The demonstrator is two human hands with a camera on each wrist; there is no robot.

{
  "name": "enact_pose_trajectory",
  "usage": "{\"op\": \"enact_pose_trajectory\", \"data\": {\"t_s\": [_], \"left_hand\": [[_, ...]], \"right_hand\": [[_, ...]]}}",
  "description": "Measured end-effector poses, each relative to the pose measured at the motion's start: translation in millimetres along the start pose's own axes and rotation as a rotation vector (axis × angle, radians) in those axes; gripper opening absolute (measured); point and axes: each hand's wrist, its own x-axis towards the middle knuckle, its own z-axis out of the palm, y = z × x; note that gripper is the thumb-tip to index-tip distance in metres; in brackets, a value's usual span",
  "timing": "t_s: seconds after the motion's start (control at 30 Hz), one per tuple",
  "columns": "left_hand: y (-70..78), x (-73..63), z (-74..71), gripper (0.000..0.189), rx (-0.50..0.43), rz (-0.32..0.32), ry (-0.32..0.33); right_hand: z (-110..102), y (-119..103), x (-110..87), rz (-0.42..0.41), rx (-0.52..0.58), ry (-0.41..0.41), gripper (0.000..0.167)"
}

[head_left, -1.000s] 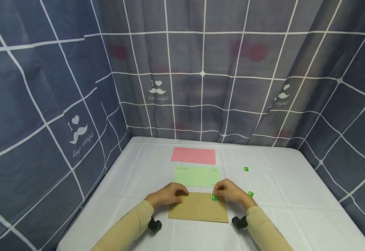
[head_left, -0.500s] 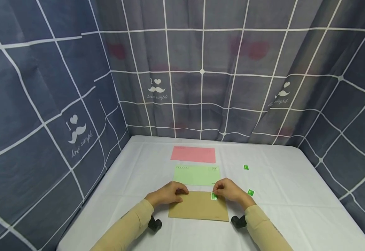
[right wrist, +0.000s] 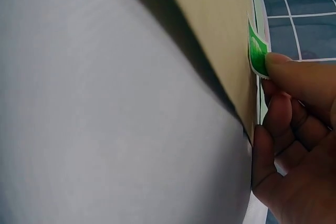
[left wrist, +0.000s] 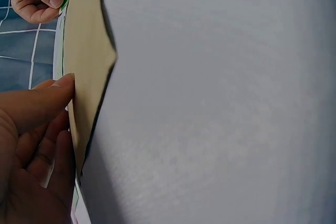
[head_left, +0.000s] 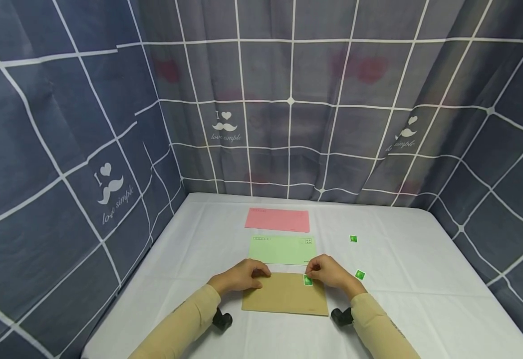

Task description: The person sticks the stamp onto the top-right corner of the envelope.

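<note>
A brown envelope (head_left: 284, 299) lies on the white table between the hands. My right hand (head_left: 331, 272) pinches a green stamp (head_left: 308, 280) between thumb and fingertips, over the envelope's upper right corner. In the right wrist view, the stamp (right wrist: 257, 53) bends slightly, one edge against the brown paper. Near the upper left of the envelope, my left hand (head_left: 241, 275) rests with fingers loosely bent. The left wrist view has its thumb (left wrist: 64, 82) at the envelope's edge, touching the paper.
Beyond the brown envelope lie a light green envelope (head_left: 281, 251) and a pink envelope (head_left: 277, 220). Two more green stamps, a far stamp (head_left: 353, 239) and a nearer stamp (head_left: 360, 274), lie to the right. Grid-patterned curtains (head_left: 266, 124) enclose the table's back and sides.
The head view has tilted very slightly, so everything on the table sits a little higher in it. Both hands and the pinched stamp hold nearly the same place over the envelope.
</note>
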Motion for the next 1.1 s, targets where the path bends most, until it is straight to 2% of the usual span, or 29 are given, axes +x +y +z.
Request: {"op": "enact_pose_trajectory", "data": {"t_s": [0.77,1.1], "left_hand": [[1.3,-2.0,1.3,0.03,0.005,-0.005,0.006],[-0.8,-0.5,1.5,0.03,0.024,0.026,0.008]], "right_hand": [[2.7,-5.0,-2.6,-0.045,-0.108,0.048,0.014],[4.3,-11.4,-2.3,-0.036,-0.129,0.062,0.014]]}}
